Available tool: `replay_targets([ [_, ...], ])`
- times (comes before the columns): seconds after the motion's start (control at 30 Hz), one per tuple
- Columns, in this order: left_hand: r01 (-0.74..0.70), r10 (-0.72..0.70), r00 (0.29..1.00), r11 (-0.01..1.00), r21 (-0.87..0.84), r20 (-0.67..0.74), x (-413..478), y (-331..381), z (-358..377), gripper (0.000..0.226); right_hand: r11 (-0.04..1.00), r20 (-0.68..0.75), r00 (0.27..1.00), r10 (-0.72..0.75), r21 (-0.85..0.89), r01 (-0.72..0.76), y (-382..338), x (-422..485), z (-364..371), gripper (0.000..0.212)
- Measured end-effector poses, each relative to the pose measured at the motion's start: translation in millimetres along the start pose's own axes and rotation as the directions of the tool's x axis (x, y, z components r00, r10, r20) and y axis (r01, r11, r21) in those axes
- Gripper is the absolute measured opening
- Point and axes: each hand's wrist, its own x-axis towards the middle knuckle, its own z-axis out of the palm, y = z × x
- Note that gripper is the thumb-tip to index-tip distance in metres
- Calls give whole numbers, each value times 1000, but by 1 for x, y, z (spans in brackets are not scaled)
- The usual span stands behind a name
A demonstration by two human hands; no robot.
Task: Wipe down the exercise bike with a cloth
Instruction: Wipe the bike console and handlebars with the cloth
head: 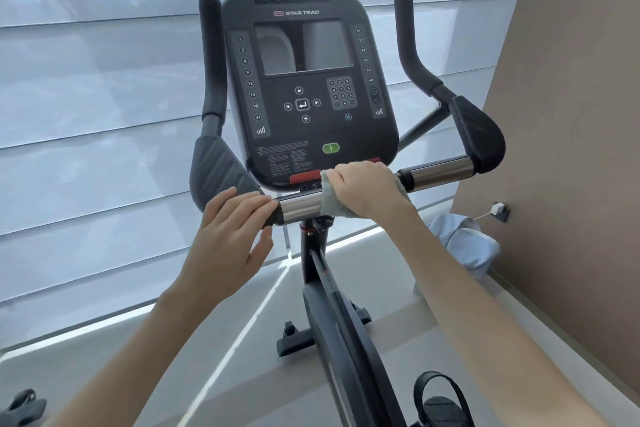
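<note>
Beyond the fingers of both hands, the exercise bike (pixel 332 253) is filling the middle of the view, standing on a pale floor before a wide blinded window (pixel 86 114), with a brown wall (pixel 571 114) running along the right. Above the knuckles, its dark console (pixel 308 87) is tilting back toward the camera, showing a blank screen, a keypad and a green button. Two black padded grips are rising on either side of the console, and two broad elbow pads are sitting at the outer ends of the handlebar (pixel 301 210), a shiny metal tube crossing just under the console.

Below the wrists, the frame is sloping down to a black foot and a strapped pedal (pixel 440 399). Off to the right of the right forearm, a pale blue bag (pixel 464 246) is lying on the floor by the wall.

The right hand (pixel 363 189) is curling closed around a light cloth (pixel 334 199), pressing it over the middle of the handlebar so that it is wrapping the tube. The left hand (pixel 232 229) is resting with loose, open fingers (pixel 256 204) laid over the black collar at the tube's left end, just beside the left elbow pad, gripping nothing firmly.
</note>
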Motion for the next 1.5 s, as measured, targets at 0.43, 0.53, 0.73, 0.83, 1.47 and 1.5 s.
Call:
replay_targets([
  [0.43,64,-60,996,997,51,-67,-12,-15,-4,31,973,-441,873,-208,2,233,-72,-23,26,36],
  [0.53,63,-60,996,997,41,-72,-11,-13,-2,31,952,-513,810,-284,-53,301,-49,-31,34,34],
  [0.73,6,-5,999,1000,8,-51,-3,-3,7,31,971,-593,779,-204,-23,237,15,-39,40,33],
  [0.83,-18,18,999,1000,1,-42,-1,3,10,31,986,-581,802,-138,-2,169,36,-43,37,35],
  [1.47,61,-60,993,998,6,-98,-13,-1,-2,37,978,-393,911,-125,106,180,-79,-21,19,39],
  [1.5,61,-61,993,998,0,-104,-13,0,-2,37,974,-416,899,-140,107,201,-81,-23,22,38],
])
